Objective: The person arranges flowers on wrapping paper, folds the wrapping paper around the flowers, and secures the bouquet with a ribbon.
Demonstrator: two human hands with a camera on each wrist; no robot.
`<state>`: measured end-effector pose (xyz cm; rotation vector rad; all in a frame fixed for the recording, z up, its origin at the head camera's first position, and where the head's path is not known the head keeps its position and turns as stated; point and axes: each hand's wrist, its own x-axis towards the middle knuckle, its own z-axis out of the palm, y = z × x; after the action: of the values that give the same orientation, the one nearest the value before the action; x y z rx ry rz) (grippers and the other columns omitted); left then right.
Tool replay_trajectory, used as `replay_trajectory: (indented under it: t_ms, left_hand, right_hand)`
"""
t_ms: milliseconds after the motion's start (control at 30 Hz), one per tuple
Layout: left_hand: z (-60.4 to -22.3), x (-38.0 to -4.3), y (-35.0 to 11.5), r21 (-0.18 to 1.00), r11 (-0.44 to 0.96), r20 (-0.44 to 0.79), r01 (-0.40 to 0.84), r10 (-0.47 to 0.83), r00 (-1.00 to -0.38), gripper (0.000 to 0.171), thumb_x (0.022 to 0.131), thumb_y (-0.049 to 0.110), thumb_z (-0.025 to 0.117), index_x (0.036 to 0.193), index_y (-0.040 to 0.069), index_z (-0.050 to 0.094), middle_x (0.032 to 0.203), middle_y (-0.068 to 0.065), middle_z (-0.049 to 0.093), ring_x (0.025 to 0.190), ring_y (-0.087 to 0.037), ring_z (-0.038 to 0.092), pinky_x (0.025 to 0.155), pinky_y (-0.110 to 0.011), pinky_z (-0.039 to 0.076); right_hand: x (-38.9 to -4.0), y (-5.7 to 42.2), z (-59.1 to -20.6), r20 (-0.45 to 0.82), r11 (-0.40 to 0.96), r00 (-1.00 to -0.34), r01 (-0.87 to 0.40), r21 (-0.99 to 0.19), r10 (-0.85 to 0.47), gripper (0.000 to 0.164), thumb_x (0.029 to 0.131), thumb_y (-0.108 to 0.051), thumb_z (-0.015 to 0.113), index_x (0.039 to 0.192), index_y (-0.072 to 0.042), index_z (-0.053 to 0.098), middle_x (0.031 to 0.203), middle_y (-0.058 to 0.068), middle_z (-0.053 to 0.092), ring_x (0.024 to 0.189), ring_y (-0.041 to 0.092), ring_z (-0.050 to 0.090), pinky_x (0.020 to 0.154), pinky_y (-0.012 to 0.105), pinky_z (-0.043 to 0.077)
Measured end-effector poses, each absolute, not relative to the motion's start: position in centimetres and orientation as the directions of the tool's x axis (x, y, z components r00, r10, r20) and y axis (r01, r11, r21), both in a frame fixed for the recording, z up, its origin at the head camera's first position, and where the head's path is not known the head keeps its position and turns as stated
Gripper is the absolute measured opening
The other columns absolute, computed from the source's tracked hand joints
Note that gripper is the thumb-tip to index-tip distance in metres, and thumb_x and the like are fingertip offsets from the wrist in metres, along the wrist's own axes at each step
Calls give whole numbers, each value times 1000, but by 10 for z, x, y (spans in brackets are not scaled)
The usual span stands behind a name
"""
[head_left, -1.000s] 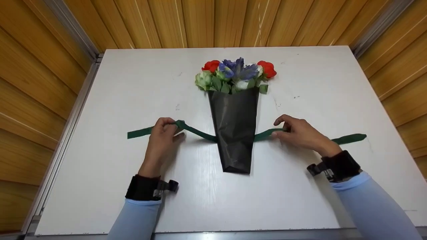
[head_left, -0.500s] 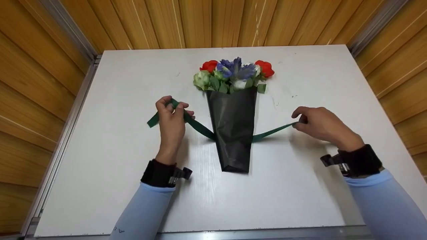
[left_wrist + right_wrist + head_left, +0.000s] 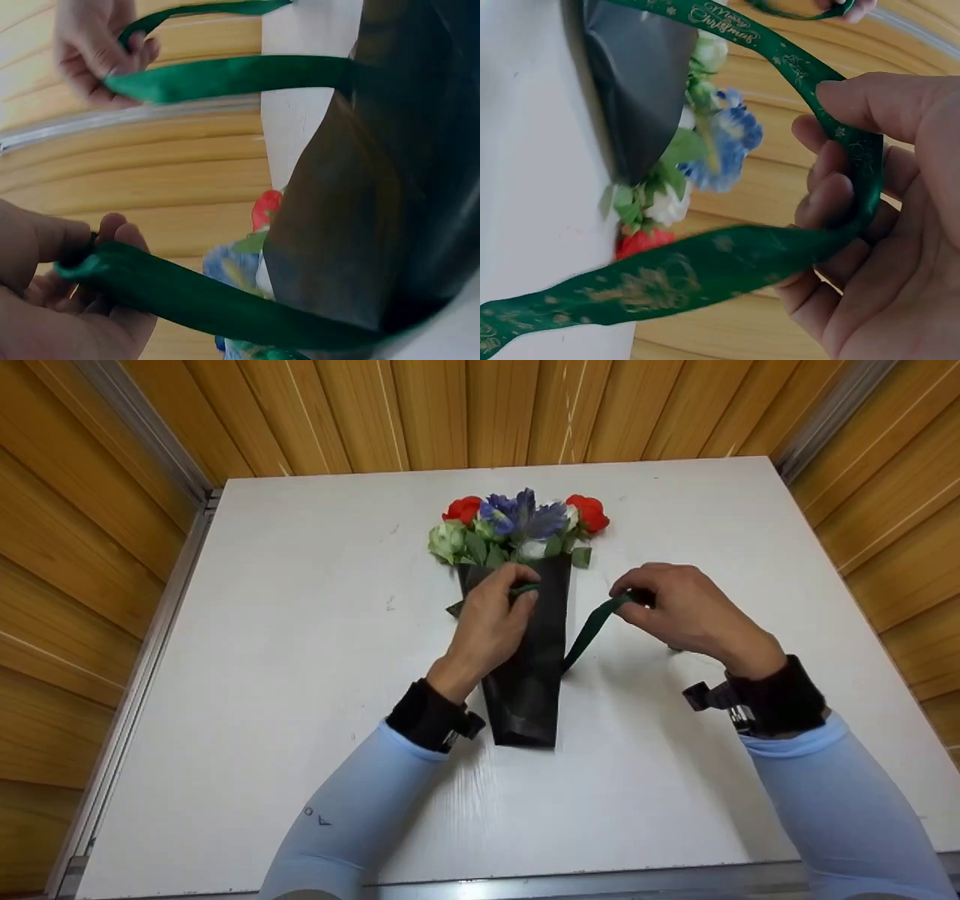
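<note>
A bouquet in black wrapping paper lies on the white table, its red, blue, white and pale green flowers pointing away from me. A green ribbon with gold print, readable in part in the right wrist view, passes behind the wrapping. Over the front of the paper my left hand pinches one length of the ribbon. To the right of the bouquet, my right hand holds the other length, raised off the table. In the right wrist view that ribbon runs through the fingers, its tail hanging down.
The white tabletop extends on both sides of the bouquet. Yellow wood-look panels stand behind and at the sides. A metal rail runs along the table's near edge.
My left hand has carried its ribbon length rightward over the front of the wrapping. My right hand moved out to the right, then back inward, lifting its length. The bouquet has stayed put.
</note>
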<state>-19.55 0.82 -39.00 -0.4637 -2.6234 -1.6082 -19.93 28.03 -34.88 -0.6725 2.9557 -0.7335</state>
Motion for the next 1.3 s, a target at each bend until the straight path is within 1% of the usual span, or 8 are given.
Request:
replay_trajectory:
  t_ms: [267,433,600,733,833,1067,1200,1300]
  left_hand:
    - [-387,-206,36,804,545,35,237,355,-934,30,108,20,61,136,15,53,118,-6,70,99,-20,67,87,-34,52]
    - [-386,-210,43,787,569,-20,237,408,-913,21,106,19,62,127,16,62,115,-1,72,100,-17,66,89,-32,51]
    - [-386,-211,46,799,558,-72,223,458,-886,28,103,26,65,128,14,67,111,2,71,97,-15,64,87,-29,51]
    - [-387,-212,49,806,542,-61,239,478,-876,30,103,37,69,123,15,69,106,2,71,94,-14,63,83,-27,51]
    - [-389,-214,49,813,524,-30,251,469,-883,20,105,32,66,116,15,71,101,2,71,90,-15,63,79,-26,49]
    - [-392,-220,39,880,442,-55,174,458,-887,11,105,20,63,97,12,61,78,3,54,72,-14,52,66,-25,38]
    - [-395,-221,32,903,410,-80,126,449,-890,22,104,19,65,89,14,50,71,4,42,62,-12,43,60,-25,33]
    - [-397,-222,28,926,370,-98,76,430,-897,19,103,18,66,91,13,52,70,5,43,61,-11,45,58,-25,36]
  right_hand:
    - [-207,262,-338,86,771,-899,-416,-482,-430,18,94,-11,72,112,-8,74,83,5,72,76,18,64,76,39,49]
    - [-213,258,-334,123,777,-879,-466,-423,-460,16,91,-9,69,105,-8,76,90,6,70,80,22,60,77,40,47]
    - [-219,254,-328,126,793,-871,-485,-368,-475,19,91,-9,65,105,-7,78,96,9,70,85,26,63,78,43,47]
    - [-226,246,-323,128,790,-857,-511,-340,-499,19,91,-9,65,102,-5,79,97,11,70,90,30,64,84,47,49]
    - [-233,237,-322,154,775,-838,-543,-322,-523,18,91,-9,66,101,-4,79,98,13,71,95,33,63,87,52,47]
    - [-250,218,-332,278,719,-743,-665,-204,-609,10,93,-7,73,98,-5,82,93,15,58,87,37,48,75,50,38]
    - [-253,210,-338,268,738,-742,-661,-137,-615,7,94,-13,77,97,-8,81,89,14,65,83,37,61,69,51,47]
    - [-253,204,-342,278,763,-755,-638,-105,-593,9,95,-19,76,94,-11,79,83,9,73,74,34,69,59,53,53]
